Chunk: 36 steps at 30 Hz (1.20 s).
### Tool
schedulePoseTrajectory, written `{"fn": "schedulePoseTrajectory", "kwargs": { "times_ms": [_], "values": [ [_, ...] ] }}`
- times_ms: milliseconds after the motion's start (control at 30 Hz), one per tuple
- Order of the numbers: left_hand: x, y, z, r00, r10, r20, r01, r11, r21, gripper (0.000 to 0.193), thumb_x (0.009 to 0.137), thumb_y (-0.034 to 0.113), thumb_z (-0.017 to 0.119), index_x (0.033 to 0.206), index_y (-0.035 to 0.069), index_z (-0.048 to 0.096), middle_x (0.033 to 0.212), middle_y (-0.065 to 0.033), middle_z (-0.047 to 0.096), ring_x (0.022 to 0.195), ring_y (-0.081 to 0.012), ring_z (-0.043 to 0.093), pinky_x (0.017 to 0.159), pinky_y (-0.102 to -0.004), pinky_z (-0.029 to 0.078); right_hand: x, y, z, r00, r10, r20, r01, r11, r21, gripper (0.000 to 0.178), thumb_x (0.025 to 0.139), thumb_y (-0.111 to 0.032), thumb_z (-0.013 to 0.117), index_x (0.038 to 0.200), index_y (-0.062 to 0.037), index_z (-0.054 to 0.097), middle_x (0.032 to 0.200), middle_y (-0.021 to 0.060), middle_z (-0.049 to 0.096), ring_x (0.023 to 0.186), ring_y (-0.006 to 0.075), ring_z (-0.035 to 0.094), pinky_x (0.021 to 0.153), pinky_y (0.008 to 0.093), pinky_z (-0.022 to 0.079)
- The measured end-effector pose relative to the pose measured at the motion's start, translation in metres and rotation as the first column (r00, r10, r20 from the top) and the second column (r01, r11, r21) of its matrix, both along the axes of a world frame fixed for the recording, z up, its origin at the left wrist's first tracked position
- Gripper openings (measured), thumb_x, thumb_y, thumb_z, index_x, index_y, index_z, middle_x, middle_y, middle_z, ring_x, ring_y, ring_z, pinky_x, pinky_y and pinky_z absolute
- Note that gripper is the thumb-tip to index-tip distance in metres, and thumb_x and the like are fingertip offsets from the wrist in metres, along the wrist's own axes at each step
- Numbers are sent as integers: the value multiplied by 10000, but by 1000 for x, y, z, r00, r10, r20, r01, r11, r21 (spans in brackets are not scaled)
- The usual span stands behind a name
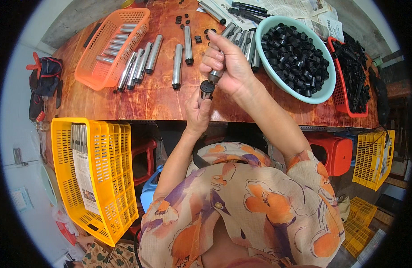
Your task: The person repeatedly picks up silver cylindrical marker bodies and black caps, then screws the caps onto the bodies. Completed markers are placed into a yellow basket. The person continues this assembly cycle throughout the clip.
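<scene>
A metal tube (216, 74) is gripped in the closed fingers of the right hand (226, 62) above the wooden table (161, 100), while a black cap (207, 89) is pinched against its end by the left hand (198, 109), beside a bowl (326, 91) of caps.

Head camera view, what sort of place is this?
Probably a small assembly workshop: metal tubes lie in rows on a wooden table, beside a bowl of black caps and plastic crates.

bare desk (157, 105) lay open along the near edge; steel tubes (145, 60) crowded the middle, an orange basket (108, 49) blocked the left corner, a bowl (324, 91) the right.
</scene>
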<state>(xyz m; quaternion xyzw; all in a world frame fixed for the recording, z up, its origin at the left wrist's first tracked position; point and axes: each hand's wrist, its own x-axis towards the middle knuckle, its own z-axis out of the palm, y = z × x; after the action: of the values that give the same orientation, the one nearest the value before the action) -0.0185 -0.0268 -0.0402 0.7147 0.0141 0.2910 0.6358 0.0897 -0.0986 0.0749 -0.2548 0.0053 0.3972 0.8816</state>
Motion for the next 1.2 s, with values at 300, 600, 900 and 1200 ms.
{"fn": "schedulePoseTrajectory", "kwargs": {
  "times_ms": [300,600,900,1200],
  "values": [
    [3,-4,2,999,45,19,-45,999,18,532,879,526,522,923,-4,547,646,-9,406,599,-102,374,531,-274,341,-12,0,3,950,-126,286,154,985,-77,321,901,-238,599,643,-157,427,510,-73,338,438,35,330,450,206,288],
    [6,-5,-10,989,146,14,-147,984,103,498,887,496,534,805,6,504,582,-54,394,544,-143,373,499,-312,347,-24,5,4,830,-253,498,311,950,-35,244,888,-186,629,692,-113,504,545,-72,352,456,18,296,404,183,260],
    [7,-10,-12,978,207,-40,-198,967,159,525,878,521,536,731,25,441,554,-84,373,506,-178,375,472,-326,347,-21,5,-1,756,-254,604,365,929,-65,265,894,-196,624,697,-70,499,534,-47,434,429,20,362,379,196,271],
    [5,-9,-9,987,151,54,-156,983,102,516,873,514,549,784,11,482,610,-81,408,556,-169,385,511,-322,369,-22,-1,-4,674,-146,724,240,970,-28,212,891,-147,617,722,-49,533,529,-34,469,421,18,398,367,190,272]
  ]
}}
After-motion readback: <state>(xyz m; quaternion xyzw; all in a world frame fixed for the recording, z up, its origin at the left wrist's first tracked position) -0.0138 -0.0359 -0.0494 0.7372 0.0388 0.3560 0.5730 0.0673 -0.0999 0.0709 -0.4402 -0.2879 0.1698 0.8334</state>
